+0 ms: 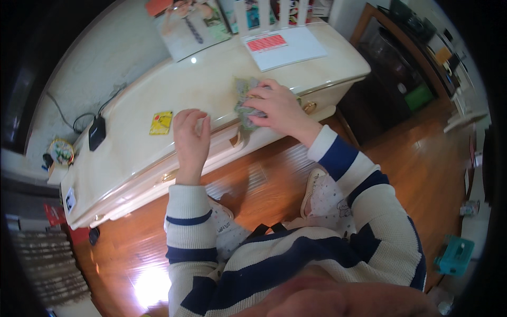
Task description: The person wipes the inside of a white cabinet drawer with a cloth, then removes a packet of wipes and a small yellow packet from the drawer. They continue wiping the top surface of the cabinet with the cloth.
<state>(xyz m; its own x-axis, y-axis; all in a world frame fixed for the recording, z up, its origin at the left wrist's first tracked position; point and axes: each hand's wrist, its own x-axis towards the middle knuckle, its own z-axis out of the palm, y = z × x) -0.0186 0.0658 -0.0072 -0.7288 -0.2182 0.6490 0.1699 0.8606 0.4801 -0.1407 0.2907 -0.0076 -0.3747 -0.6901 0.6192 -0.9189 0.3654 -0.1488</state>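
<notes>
My right hand (277,105) presses on a crumpled grey cloth (246,97) with yellow-green edging. The cloth lies at the front edge of a cream, glossy low cabinet (206,89), partly covered by my fingers. My left hand (191,134) is over the cabinet's front edge, loosely curled with the thumb apart and nothing visible in it. Just left of that hand, a small yellow packet (161,123) lies flat on the cabinet top. Behind the cloth sits a white router (291,51) with upright antennas and a red-and-white label.
A picture panel (194,29) leans on the wall at the back. A black box (97,133) with cables stands to the left, near a round ornament (62,151). Gold drawer handles (310,107) project from the cabinet front. A teal plastic stool (455,255) is at the lower right.
</notes>
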